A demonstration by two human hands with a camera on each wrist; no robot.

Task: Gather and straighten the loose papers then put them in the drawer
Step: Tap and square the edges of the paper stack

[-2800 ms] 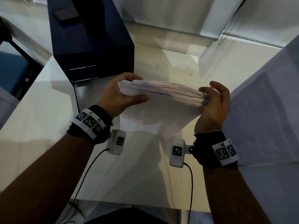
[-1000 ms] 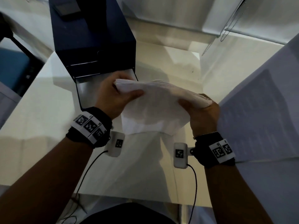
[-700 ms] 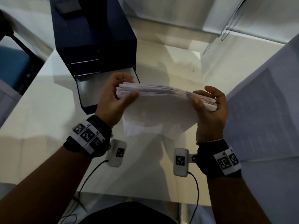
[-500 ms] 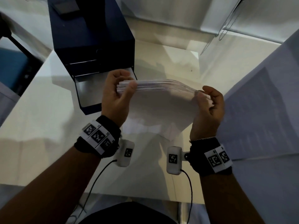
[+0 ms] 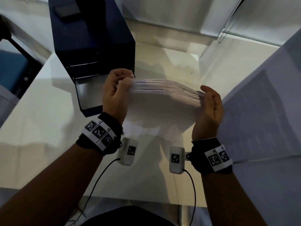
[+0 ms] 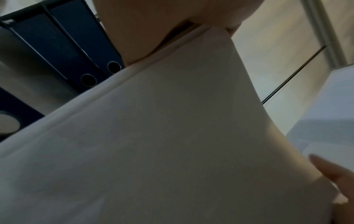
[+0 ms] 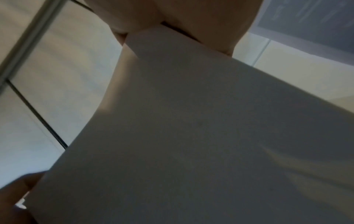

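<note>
A thick stack of white papers stands on its long edge just above the white table, top edges fanned slightly. My left hand grips its left end with the fingers curled over the top corner. My right hand cups the right end, thumb up over the top edge. The left wrist view shows the stack's face under my palm. In the right wrist view the papers fill the frame. The open drawer of the dark blue cabinet lies just left of my left hand.
A large printed sheet lies across the table's right side, close to my right hand. Blue binders show behind the stack in the left wrist view. A wall and window frame border the table's far side.
Both hands have kept hold of the stack while shifting it up and down over the table. My left fingers have curled further over the top left corner, and the right thumb has lifted.
</note>
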